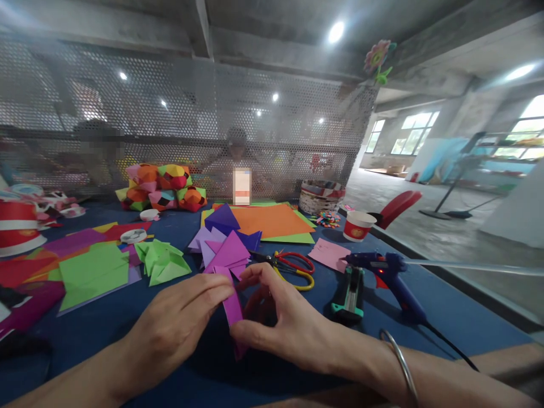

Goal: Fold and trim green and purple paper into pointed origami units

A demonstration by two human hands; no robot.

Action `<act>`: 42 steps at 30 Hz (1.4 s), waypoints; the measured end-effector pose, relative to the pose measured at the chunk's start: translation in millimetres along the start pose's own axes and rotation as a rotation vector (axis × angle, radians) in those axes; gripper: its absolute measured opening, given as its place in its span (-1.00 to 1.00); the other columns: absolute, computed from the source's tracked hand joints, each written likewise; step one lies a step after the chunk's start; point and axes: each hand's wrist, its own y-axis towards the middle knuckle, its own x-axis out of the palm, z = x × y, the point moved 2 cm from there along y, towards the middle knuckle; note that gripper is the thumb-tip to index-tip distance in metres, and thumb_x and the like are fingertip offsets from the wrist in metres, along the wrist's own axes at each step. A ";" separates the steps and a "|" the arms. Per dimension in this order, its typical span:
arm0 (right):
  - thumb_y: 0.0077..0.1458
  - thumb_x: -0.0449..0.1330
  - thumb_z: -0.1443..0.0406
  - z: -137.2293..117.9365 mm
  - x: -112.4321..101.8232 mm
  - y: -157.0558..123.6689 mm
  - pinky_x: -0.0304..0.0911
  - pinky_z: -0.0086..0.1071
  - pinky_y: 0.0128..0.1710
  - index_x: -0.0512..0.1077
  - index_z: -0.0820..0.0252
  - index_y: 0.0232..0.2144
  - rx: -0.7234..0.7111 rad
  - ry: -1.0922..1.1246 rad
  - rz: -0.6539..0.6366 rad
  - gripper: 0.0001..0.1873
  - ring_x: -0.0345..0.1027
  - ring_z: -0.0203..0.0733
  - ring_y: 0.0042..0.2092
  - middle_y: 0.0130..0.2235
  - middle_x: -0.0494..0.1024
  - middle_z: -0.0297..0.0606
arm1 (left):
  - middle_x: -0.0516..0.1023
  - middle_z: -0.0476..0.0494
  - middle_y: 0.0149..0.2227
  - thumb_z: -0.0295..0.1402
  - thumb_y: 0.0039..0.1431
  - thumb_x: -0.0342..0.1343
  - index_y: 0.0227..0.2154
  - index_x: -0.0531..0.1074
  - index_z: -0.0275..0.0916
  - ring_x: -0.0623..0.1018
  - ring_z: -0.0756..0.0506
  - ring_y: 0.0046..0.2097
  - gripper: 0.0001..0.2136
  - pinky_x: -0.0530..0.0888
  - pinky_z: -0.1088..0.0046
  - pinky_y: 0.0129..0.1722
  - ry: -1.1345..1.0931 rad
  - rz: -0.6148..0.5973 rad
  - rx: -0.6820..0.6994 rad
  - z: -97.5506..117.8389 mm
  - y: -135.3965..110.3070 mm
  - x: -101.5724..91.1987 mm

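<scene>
A folded strip of magenta paper [233, 306] is held upright between my hands above the blue table. My left hand [178, 306] pinches its upper left edge, fingers pressed together. On the other side, my right hand [280, 320] has its thumb against the lower part of the strip, with its fingers curved behind. Just beyond lie folded purple and magenta paper pieces [229, 249]. Folded light green pieces [164, 263] are to their left. Scissors [297, 269] with red and yellow handles rest beyond my right hand.
A blue glue gun [393, 277] and a black-and-teal tool [349, 294] lie at right, near a paper cup [357, 225]. Coloured sheets [96, 269] cover the left. Behind stand orange sheets [272, 221], paper balls [164, 187], a basket [322, 196] and a perforated screen [272, 124].
</scene>
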 end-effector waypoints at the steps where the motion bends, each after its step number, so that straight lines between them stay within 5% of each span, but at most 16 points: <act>1: 0.01 0.71 0.02 0.1 1.4 -0.7 0.40 -0.28 -0.21 0.36 0.08 0.12 0.008 0.000 -0.007 -0.17 0.48 -0.18 -0.23 -0.20 0.59 -0.38 | 0.78 -0.15 0.10 -0.53 0.75 -0.08 0.20 0.59 -0.26 0.76 -0.02 0.19 -0.68 0.58 0.52 0.36 0.006 -0.002 0.006 0.9 0.2 -0.4; 9: 0.05 0.70 0.10 1.3 7.1 -3.0 0.37 -0.33 -0.30 0.35 0.08 0.18 0.018 0.065 -0.050 -0.18 0.49 -0.21 -0.28 -0.25 0.59 -0.43 | 0.76 -0.19 0.24 -0.56 0.69 0.02 0.33 0.55 -0.27 0.72 -0.06 0.31 -0.66 0.57 0.45 0.43 -0.013 -0.081 0.024 1.1 -5.6 -2.0; 20: 0.06 0.73 0.14 8.0 0.7 0.8 0.43 -0.38 -0.19 0.33 0.06 0.08 -0.046 0.325 -0.109 -0.22 0.54 -0.30 -0.19 0.14 0.59 -0.20 | 0.54 -0.23 0.53 -0.64 0.66 -0.08 0.64 0.27 -0.17 0.55 -0.08 0.52 -0.39 0.53 0.47 0.48 -0.132 -0.073 0.133 -6.1 -9.6 -0.7; 25: 0.07 0.62 0.28 3.9 0.3 -0.5 0.40 -0.40 -0.22 0.31 0.05 0.09 0.014 0.307 -0.093 -0.31 0.52 -0.32 -0.20 0.26 0.57 -0.12 | 0.56 -0.29 0.52 -0.69 0.59 -0.05 0.51 0.46 -0.26 0.55 -0.10 0.52 -0.44 0.55 0.43 0.47 -0.111 -0.078 0.142 -6.5 -10.7 -6.3; 27: 0.10 0.47 0.38 1.0 -0.9 -1.6 0.39 -0.41 -0.23 0.31 0.07 0.16 0.048 0.252 -0.072 -0.35 0.50 -0.32 -0.18 0.29 0.55 -0.09 | 0.63 -0.30 0.46 -0.70 0.58 -0.04 0.44 0.51 -0.29 0.59 -0.10 0.49 -0.48 0.58 0.41 0.46 -0.098 -0.088 0.132 -5.9 -10.4 -8.4; 30: 0.13 0.26 0.45 -0.5 -3.8 -3.2 0.42 -0.39 -0.19 0.21 0.06 0.44 0.080 0.196 -0.039 -0.15 0.53 -0.26 -0.10 0.32 0.53 -0.05 | 0.77 -0.26 0.28 -0.62 0.65 -0.01 0.33 0.57 -0.28 0.72 -0.09 0.35 -0.61 0.64 0.44 0.37 -0.070 -0.084 0.097 -5.6 -11.0 -9.8; 34: 0.23 0.11 0.50 1.3 -11.1 -3.9 0.54 -0.26 -0.07 -0.03 -0.01 0.69 -0.058 0.003 0.045 0.06 0.59 -0.20 -0.12 0.19 0.66 -0.13 | 0.85 -0.19 0.05 -0.53 0.69 0.04 0.15 0.63 -0.27 0.82 -0.09 0.14 -0.74 0.71 0.45 0.27 -0.015 -0.039 0.065 -6.2 -12.3 -9.5; 37: 0.26 0.11 0.53 2.5 -18.0 -4.1 0.53 0.02 0.32 0.32 0.13 0.56 -0.234 -0.372 0.065 -0.14 0.63 0.02 0.22 0.35 0.61 0.03 | 0.85 -0.15 -0.04 -0.58 0.66 0.04 0.08 0.61 -0.27 0.83 -0.08 0.05 -0.76 0.73 0.44 0.22 -0.014 -0.018 0.109 -5.6 -10.8 -9.9; 39: 0.26 0.13 0.53 5.0 -22.0 -4.7 0.34 0.16 0.53 0.55 0.28 0.38 -0.286 -0.607 0.014 -0.33 0.42 0.22 0.51 0.51 0.46 0.19 | 0.84 -0.13 -0.08 -0.61 0.64 0.02 0.05 0.60 -0.28 0.83 -0.07 -0.02 -0.75 0.73 0.46 0.16 -0.024 -0.013 0.136 -4.9 -8.7 -10.8; 42: 0.25 0.13 0.55 10.0 -27.6 -6.6 0.24 0.25 0.61 0.59 0.38 0.36 -0.283 -0.814 -0.090 -0.33 0.22 0.36 0.63 0.62 0.29 0.28 | 0.84 -0.14 -0.11 -0.65 0.59 -0.01 0.03 0.58 -0.28 0.84 -0.08 -0.08 -0.73 0.73 0.47 0.03 -0.016 -0.037 0.139 -3.3 -4.2 -12.3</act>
